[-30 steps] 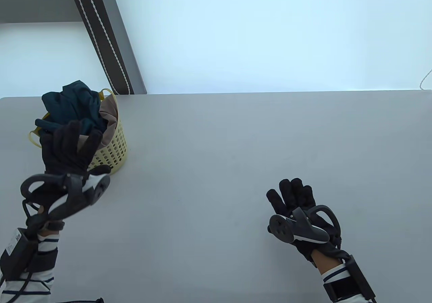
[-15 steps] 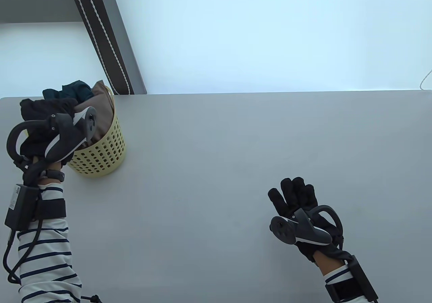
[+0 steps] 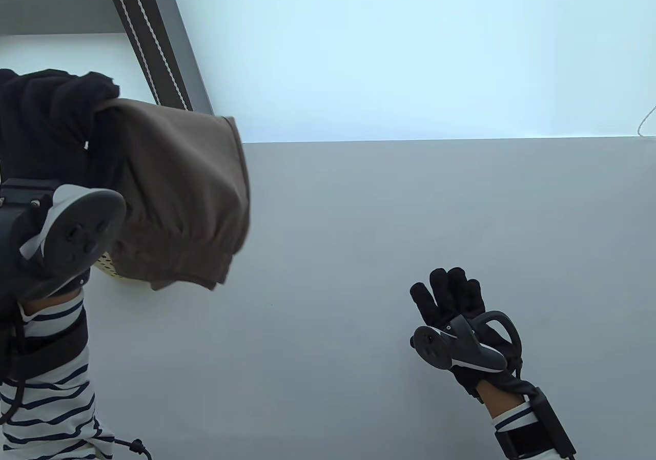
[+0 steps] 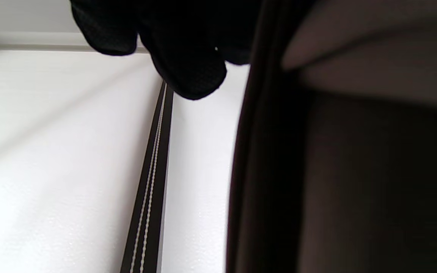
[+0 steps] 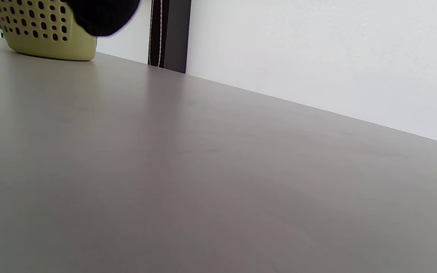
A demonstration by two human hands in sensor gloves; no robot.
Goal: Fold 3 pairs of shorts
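Table view, left grip (image 3: 48, 122) clutching brown shorts (image 3: 184, 188) hanging beneath, right grip (image 3: 453, 301) flat, fingers straight.

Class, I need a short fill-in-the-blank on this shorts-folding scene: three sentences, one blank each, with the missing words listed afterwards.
1. The left hand holds a pair of shorts whose colour is ____.
2. The perforated basket standing on the table is coloured ____.
3. The right hand, fingers straight over the table, holds ____.

Missing words: brown; yellow; nothing
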